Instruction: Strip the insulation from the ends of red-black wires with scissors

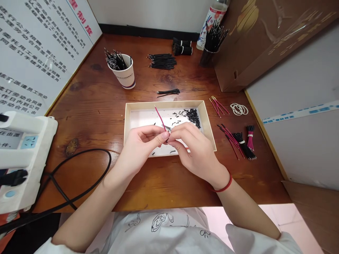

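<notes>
My left hand (143, 143) is closed, thumb and forefinger pinching a thin magenta wire (159, 117) that sticks up and leans left over the box. At the wire's lower end the fingertips of my right hand (192, 143) press together, touching those of the left. A small dark bit shows between the fingertips, too small to make out. Partly behind my right fingers is a silver metal tool tip (166, 127); whether it is held or lying there I cannot tell. Both hands are over a shallow cream box (164, 104) with black scraps (193, 117) inside.
Behind the box lie loose black wires (168, 92), a black wire pile (162, 61) and tied bundles (182, 47). A paper cup (125, 76) holds more. To the right are magenta wires (231, 141), rubber bands (239, 109) and a carton (233, 53). A black cable (108, 165) loops at left.
</notes>
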Tool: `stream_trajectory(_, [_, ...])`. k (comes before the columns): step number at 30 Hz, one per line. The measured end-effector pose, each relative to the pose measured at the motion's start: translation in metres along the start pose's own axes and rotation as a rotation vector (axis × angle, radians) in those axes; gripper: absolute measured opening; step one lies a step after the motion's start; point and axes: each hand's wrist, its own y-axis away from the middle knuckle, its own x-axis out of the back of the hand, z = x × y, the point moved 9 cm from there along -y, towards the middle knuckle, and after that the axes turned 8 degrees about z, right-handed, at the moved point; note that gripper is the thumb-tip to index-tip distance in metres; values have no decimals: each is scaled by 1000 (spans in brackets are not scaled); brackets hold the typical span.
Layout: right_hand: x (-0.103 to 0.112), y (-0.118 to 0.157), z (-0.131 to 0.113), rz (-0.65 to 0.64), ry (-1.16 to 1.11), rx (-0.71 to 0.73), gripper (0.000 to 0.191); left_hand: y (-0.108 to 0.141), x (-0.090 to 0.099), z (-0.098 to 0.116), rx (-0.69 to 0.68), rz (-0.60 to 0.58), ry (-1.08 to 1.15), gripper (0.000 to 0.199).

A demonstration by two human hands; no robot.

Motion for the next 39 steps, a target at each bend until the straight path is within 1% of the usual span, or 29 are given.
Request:
stream_trajectory(2, [-4, 2, -1, -4, 90, 38, 15, 0, -1, -1, -1, -18, -26, 23])
stream_trajectory(4, [-6, 3, -4, 32, 136, 78, 14, 0, -2, -3, 11, -42, -54, 25])
stream_trajectory(8, [-8, 6, -10, 106, 61, 126, 13, 1, -4, -3, 6, -95, -81, 25])
stream_trajectory(12, [-11, 4, -9, 116, 25, 101, 14, 3, -1, 0, -29, -104, -78, 23])
stream_trajectory(18, [-8, 1, -11, 149, 7, 90, 16, 3, 0, 4, -57, -81, -125, 17])
stream_trajectory(24, [-7, 0, -6, 111, -25, 44, 15, 2, -2, 4, -59, -92, -110, 15])
stream_trajectory(29, [-9, 1, -4, 93, -56, 7, 15, 2, -3, 5, -72, -119, -172, 17])
stream_trajectory(33, [3, -2, 1, 95, -84, -27, 12, 4, -6, 11, -104, -142, -234, 17])
stream_trajectory(35, [11, -5, 13, 52, -40, -95, 11, 4, -3, 15, -148, -97, -290, 17])
stream_trajectory(36, [12, -5, 23, -1, 26, -157, 11, 3, 0, 18, -183, -50, -334, 17])
stream_trajectory(39, [7, 5, 60, -249, 315, -389, 10, 2, 11, 27, -314, 103, -506, 15])
